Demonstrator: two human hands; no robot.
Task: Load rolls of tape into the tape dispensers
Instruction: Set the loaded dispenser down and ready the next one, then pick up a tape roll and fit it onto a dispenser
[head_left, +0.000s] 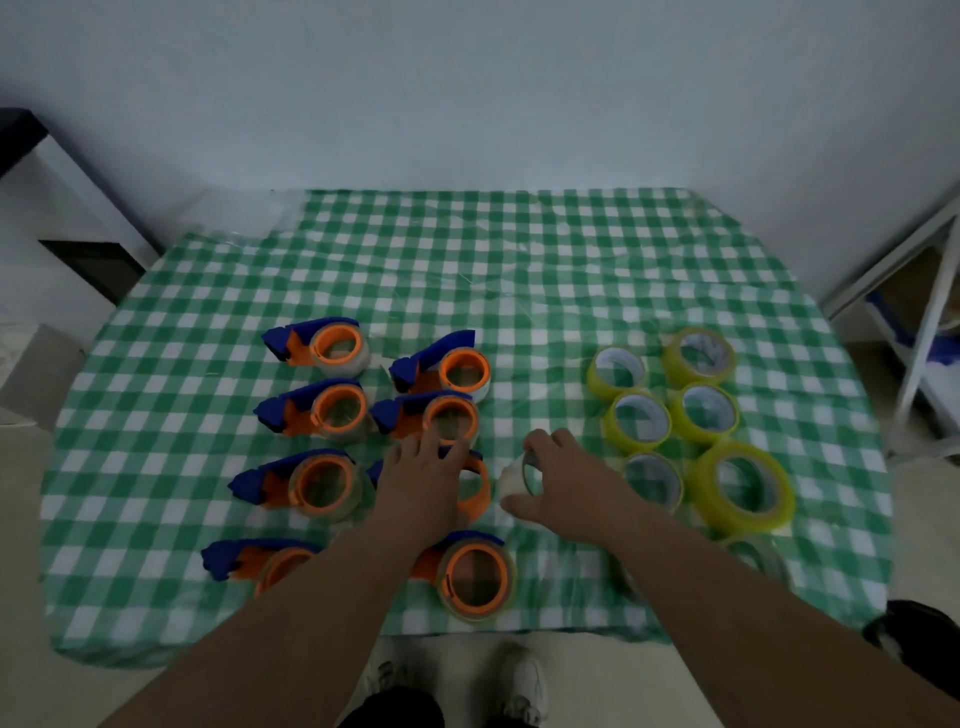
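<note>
Several orange-and-blue tape dispensers lie in two columns on the checked cloth; most carry a clear roll, such as the nearest one (475, 577). My left hand (421, 480) rests flat on the third dispenser of the right column (475, 491), whose orange hub shows beside my fingers. Just to its right, my right hand (563, 488) grips a clear tape roll (519, 475), held on edge close to that dispenser. Several yellow tape rolls lie at the right, among them a large one (743, 488).
The green-and-white checked cloth (467, 270) covers a table against a pale wall. A white metal rack (914, 332) stands at the right and a dark-topped unit (62, 208) at the left. My shoes (522, 686) show below the table's near edge.
</note>
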